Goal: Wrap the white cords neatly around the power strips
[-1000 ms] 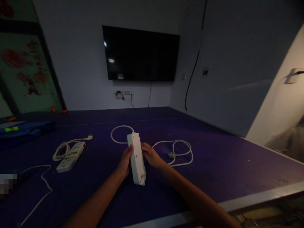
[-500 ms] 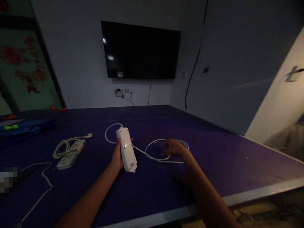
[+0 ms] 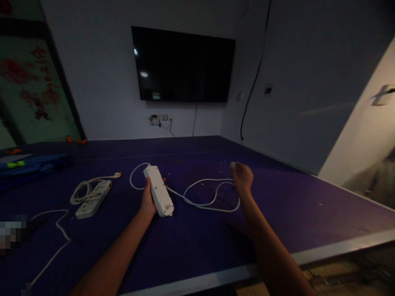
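My left hand [image 3: 148, 200] grips a white power strip [image 3: 158, 190] lengthways, a little above the dark purple table [image 3: 200, 246]. Its white cord [image 3: 203, 196] loops across the table to the right. My right hand [image 3: 242, 177] is closed around the cord's plug end, lifted just above the table at the right of the loop; a small white tip shows above the fingers. A second white power strip [image 3: 94, 198] lies flat to the left, apart from both hands, with its own coiled cord [image 3: 80, 190] and plug.
A loose white cable [image 3: 58, 228] trails at the near left. A blue bundle [image 3: 31, 166] sits at the far left edge. A dark wall screen [image 3: 182, 65] hangs ahead above a wall socket [image 3: 160, 120]. The table's pale front edge [image 3: 339, 246] runs at lower right.
My right hand left the power strip, reached right to the cord loop and lifted its plug end. My left hand kept the strip and shifted it left and farther away.
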A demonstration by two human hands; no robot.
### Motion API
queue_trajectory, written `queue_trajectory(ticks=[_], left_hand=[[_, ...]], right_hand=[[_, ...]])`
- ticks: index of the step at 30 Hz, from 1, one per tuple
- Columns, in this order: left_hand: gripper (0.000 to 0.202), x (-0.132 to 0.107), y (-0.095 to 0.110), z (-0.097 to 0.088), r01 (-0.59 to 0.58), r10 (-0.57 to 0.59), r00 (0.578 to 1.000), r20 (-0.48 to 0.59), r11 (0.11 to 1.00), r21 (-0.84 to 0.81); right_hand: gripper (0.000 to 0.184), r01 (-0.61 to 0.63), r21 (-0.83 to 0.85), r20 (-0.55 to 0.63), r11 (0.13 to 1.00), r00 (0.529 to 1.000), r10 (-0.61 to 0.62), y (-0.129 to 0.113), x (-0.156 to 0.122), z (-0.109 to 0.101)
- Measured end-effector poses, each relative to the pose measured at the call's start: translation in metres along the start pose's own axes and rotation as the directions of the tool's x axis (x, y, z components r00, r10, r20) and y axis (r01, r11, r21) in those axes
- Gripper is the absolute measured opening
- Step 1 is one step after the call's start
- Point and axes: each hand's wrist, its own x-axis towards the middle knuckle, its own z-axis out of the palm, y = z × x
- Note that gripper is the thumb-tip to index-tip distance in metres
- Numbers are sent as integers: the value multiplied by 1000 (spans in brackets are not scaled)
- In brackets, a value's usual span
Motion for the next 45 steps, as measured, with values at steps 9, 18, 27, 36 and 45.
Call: queue_trajectory(ticks=[9, 18, 27, 36, 45], left_hand=[[39, 9, 7, -8, -102, 100, 993, -65, 995, -23], [41, 11, 6, -10, -68, 66, 995, -77, 997, -24], [41, 12, 7, -9, -76, 74, 993, -87, 997, -14], [46, 7, 6, -6, -39, 39, 999, 6, 999, -34], [56, 1, 4, -5, 18, -19, 995, 96, 1000, 20]], right_hand=[[50, -370, 361, -423, 856, 753, 504, 82, 19, -9], [68, -724, 230, -446, 650, 516, 732, 117, 15, -2], [69, -807, 130, -494, 577, 452, 743, 91, 9, -16], [68, -556, -79, -429, 827, 768, 475, 34, 2, -23], [39, 484, -206, 680, 851, 696, -231, -49, -35, 6]])
